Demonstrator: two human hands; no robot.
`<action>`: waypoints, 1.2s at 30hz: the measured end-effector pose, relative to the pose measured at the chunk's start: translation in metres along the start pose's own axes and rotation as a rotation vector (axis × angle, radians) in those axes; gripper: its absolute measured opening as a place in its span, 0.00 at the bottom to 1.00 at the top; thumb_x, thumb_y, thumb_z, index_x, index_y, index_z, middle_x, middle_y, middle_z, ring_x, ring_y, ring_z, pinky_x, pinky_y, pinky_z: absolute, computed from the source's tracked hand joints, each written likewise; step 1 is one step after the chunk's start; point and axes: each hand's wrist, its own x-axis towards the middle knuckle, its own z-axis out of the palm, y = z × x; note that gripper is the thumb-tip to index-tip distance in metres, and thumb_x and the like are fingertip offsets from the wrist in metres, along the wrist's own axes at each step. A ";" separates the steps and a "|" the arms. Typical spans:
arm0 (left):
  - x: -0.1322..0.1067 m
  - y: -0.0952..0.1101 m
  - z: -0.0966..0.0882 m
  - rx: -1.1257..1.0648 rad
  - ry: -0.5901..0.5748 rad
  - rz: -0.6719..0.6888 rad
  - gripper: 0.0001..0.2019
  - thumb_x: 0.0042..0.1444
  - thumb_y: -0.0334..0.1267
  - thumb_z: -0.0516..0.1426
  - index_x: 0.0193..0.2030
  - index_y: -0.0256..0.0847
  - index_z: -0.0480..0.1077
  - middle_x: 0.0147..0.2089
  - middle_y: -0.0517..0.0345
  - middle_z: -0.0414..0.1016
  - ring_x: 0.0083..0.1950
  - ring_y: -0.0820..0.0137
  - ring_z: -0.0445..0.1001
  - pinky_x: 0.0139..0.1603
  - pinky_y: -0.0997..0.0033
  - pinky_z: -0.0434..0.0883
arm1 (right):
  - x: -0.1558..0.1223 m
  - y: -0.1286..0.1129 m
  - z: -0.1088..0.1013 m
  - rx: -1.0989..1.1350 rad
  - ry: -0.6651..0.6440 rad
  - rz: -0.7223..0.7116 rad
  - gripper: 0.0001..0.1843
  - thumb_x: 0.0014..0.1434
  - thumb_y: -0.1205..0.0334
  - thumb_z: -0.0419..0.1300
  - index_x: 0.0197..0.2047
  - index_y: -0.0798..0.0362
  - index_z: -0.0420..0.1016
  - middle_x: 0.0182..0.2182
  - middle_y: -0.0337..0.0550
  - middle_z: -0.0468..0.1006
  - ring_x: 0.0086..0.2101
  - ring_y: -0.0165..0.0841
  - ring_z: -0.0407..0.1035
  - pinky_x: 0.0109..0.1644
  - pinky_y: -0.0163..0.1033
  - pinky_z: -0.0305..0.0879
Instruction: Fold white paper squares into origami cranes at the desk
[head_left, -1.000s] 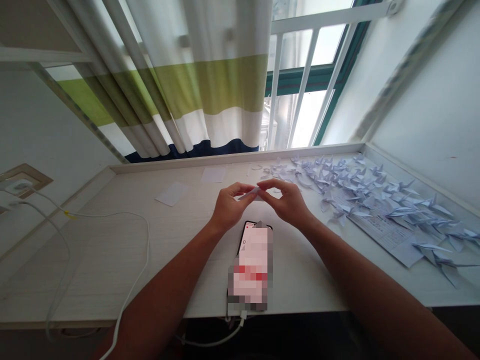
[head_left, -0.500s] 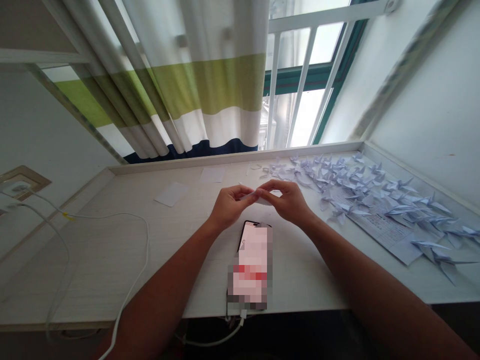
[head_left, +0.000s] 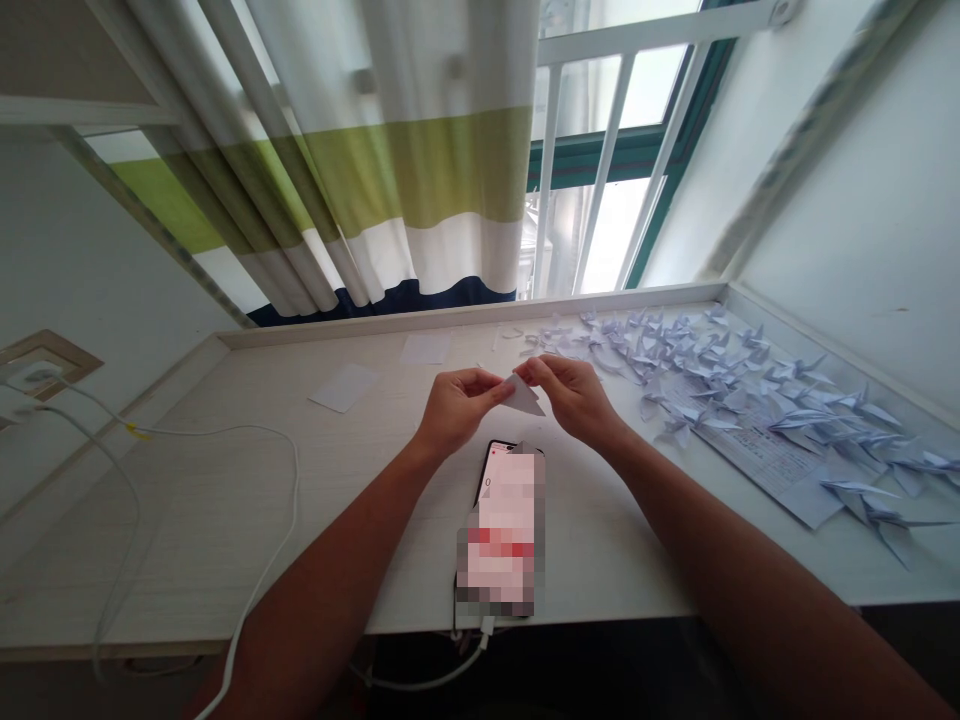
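Observation:
A small piece of folded white paper (head_left: 523,397) is held up over the desk, its pointed flap facing me. My left hand (head_left: 459,408) is closed, pinching the paper's left side between thumb and fingers. On the other side my right hand (head_left: 571,398) is closed too, its thumb and forefinger at the paper's top edge. Below the hands a phone (head_left: 510,500) lies face up with a lit, blurred screen. To the right spread many folded paper cranes (head_left: 675,350), some resting on a printed sheet (head_left: 780,465).
Two flat paper squares, a nearer one (head_left: 343,388) and a farther one (head_left: 426,348), lie left of my hands. A white cable (head_left: 292,470) loops across the desk's left side. Another cable (head_left: 450,684) runs from the phone over the front edge. A raised rim (head_left: 465,317) borders the back.
The folded paper has turned so a triangular flap shows between my hands. My right hand has shifted slightly left and up, its thumb now nearer the top edge.

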 end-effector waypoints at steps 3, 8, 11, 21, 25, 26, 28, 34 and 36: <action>0.000 -0.002 -0.001 -0.002 -0.023 -0.006 0.14 0.49 0.47 0.72 0.34 0.37 0.82 0.34 0.51 0.84 0.36 0.65 0.81 0.40 0.67 0.75 | -0.001 -0.002 0.000 -0.033 -0.020 -0.029 0.12 0.64 0.53 0.64 0.35 0.52 0.82 0.31 0.41 0.83 0.33 0.34 0.75 0.40 0.40 0.69; -0.001 -0.001 -0.001 0.005 -0.161 -0.090 0.17 0.52 0.49 0.70 0.38 0.36 0.82 0.36 0.49 0.85 0.38 0.64 0.82 0.42 0.67 0.74 | -0.001 -0.002 0.000 0.005 0.029 -0.008 0.14 0.63 0.52 0.65 0.31 0.52 0.81 0.28 0.41 0.81 0.30 0.33 0.72 0.36 0.39 0.66; -0.002 0.002 0.000 -0.012 -0.211 -0.149 0.19 0.54 0.50 0.69 0.41 0.34 0.82 0.38 0.46 0.85 0.41 0.62 0.83 0.46 0.64 0.75 | 0.000 0.001 0.000 0.076 0.081 0.049 0.18 0.62 0.47 0.65 0.32 0.53 0.80 0.28 0.42 0.79 0.29 0.32 0.69 0.33 0.38 0.64; -0.002 0.007 0.001 -0.135 -0.088 -0.239 0.22 0.54 0.53 0.68 0.41 0.33 0.81 0.34 0.46 0.85 0.36 0.63 0.83 0.36 0.68 0.74 | 0.002 0.006 0.002 0.342 -0.063 0.210 0.23 0.55 0.41 0.71 0.29 0.55 0.78 0.24 0.40 0.77 0.25 0.29 0.67 0.30 0.37 0.62; -0.002 0.006 0.003 -0.134 -0.068 -0.249 0.24 0.56 0.58 0.65 0.38 0.33 0.81 0.33 0.45 0.84 0.33 0.63 0.82 0.33 0.68 0.74 | 0.001 0.007 0.001 0.400 -0.123 0.274 0.23 0.54 0.42 0.72 0.29 0.55 0.77 0.23 0.39 0.76 0.25 0.29 0.68 0.30 0.36 0.62; -0.002 0.006 0.003 -0.122 -0.071 -0.240 0.25 0.57 0.59 0.64 0.38 0.33 0.81 0.32 0.44 0.84 0.33 0.63 0.82 0.33 0.67 0.74 | 0.001 0.007 0.000 0.396 -0.147 0.280 0.23 0.54 0.43 0.72 0.29 0.55 0.76 0.22 0.38 0.76 0.24 0.28 0.68 0.30 0.35 0.62; -0.002 0.004 0.002 -0.099 -0.078 -0.220 0.26 0.57 0.60 0.64 0.38 0.33 0.81 0.32 0.44 0.84 0.32 0.63 0.82 0.32 0.67 0.74 | 0.002 0.007 -0.002 0.376 -0.194 0.280 0.23 0.55 0.42 0.71 0.28 0.55 0.76 0.22 0.38 0.75 0.24 0.27 0.67 0.28 0.35 0.60; 0.001 0.002 -0.002 -0.048 -0.054 -0.136 0.22 0.52 0.55 0.68 0.41 0.36 0.80 0.33 0.50 0.82 0.34 0.65 0.80 0.29 0.72 0.72 | 0.002 0.006 -0.003 0.332 -0.212 0.264 0.25 0.54 0.39 0.70 0.27 0.54 0.76 0.23 0.39 0.78 0.25 0.28 0.68 0.29 0.35 0.63; 0.002 0.001 -0.003 -0.056 -0.035 -0.128 0.21 0.53 0.55 0.68 0.40 0.37 0.80 0.33 0.51 0.81 0.36 0.66 0.79 0.29 0.72 0.72 | 0.003 0.007 -0.003 0.341 -0.210 0.267 0.24 0.53 0.40 0.71 0.27 0.54 0.77 0.23 0.39 0.79 0.25 0.28 0.69 0.30 0.36 0.64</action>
